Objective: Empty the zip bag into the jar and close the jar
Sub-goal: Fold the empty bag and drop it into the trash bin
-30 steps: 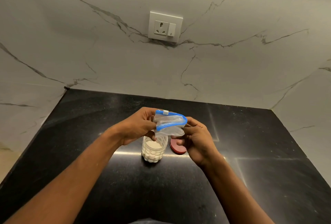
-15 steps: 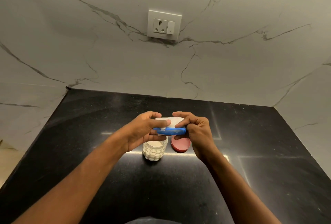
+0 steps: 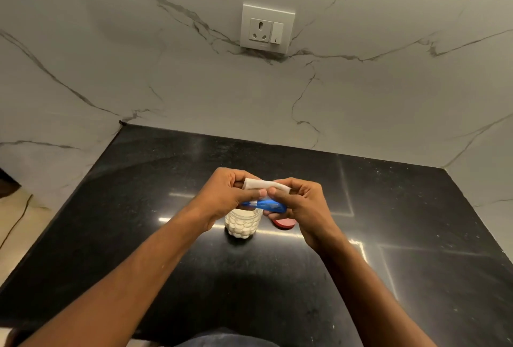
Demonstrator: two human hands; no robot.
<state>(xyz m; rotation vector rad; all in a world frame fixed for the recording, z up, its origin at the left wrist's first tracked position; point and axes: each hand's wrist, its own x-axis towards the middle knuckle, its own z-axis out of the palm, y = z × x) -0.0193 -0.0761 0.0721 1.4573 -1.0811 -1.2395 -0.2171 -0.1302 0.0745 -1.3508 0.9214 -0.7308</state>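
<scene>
A small clear zip bag with a blue zip strip is pinched between both hands, its blue mouth turned down over the jar. My left hand grips its left side and my right hand grips its right side. Directly below stands a dimpled glass jar with pale contents, its mouth open and partly hidden by my left hand. The red lid lies flat on the counter just right of the jar, half hidden under my right hand.
The black stone counter runs back to marble walls at the rear and both sides. A white socket and switch plate sits on the back wall. The counter's left edge drops to a pale floor.
The bag has gone from open and upright to tipped over, its blue mouth now facing down above the jar. Both hands have closed in together around it.
</scene>
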